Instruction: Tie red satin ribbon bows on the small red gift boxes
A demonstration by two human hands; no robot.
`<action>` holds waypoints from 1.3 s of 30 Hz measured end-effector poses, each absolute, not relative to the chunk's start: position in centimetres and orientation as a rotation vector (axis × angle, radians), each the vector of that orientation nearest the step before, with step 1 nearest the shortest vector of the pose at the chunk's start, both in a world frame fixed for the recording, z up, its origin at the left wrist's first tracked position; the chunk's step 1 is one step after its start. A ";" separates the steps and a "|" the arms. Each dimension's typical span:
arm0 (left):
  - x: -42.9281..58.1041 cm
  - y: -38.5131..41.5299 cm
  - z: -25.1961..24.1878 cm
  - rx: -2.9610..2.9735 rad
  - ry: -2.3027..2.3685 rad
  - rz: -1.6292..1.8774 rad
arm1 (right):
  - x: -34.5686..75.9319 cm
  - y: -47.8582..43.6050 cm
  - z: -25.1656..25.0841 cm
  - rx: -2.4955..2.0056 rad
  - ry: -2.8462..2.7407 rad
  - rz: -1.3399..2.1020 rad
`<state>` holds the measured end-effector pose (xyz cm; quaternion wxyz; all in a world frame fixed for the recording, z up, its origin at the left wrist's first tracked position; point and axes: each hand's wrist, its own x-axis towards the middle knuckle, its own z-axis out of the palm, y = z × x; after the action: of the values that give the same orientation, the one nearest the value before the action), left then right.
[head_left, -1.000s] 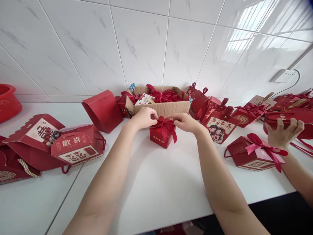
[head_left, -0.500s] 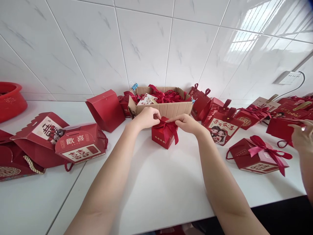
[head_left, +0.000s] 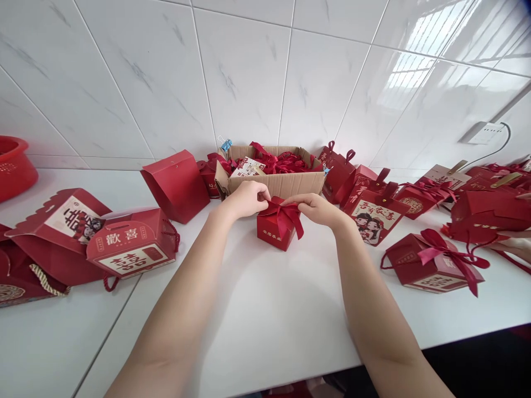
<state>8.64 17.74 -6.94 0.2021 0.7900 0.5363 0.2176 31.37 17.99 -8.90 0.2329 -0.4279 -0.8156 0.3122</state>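
Note:
A small red gift box (head_left: pixel 271 231) with gold lettering stands on the white table in front of me, a dark red ribbon bow (head_left: pixel 286 221) tied on its top. At the left side of the bow, my left hand (head_left: pixel 249 199) has its fingers closed in a pinch on the ribbon. My right hand (head_left: pixel 317 210) pinches the bow's right side, its index finger stretched over the top. The bow's tails hang down the box's right face. My fingertips partly hide the loops.
Behind the gift box sits a cardboard carton (head_left: pixel 286 182) full of red ribbons. Red gift boxes stand left (head_left: pixel 133 243) and right (head_left: pixel 433 262). A red plastic basin (head_left: pixel 16 171) is at the far left. At the right edge, another person's hand (head_left: pixel 516 243) holds a red box.
My hands keep hold of the bow with barely any movement. The view has shifted slightly. At the right, the other person's red box has turned and their hand is lower.

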 end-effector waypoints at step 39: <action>11.6 13.3 -3.2 2.118 1.647 -0.080 | 30.9 17.8 -8.9 -1.123 -2.325 0.655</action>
<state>11.60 13.33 -3.25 0.2267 0.7685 0.5976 -0.0290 30.86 17.78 -8.93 0.2366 -0.4096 -0.8480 0.2389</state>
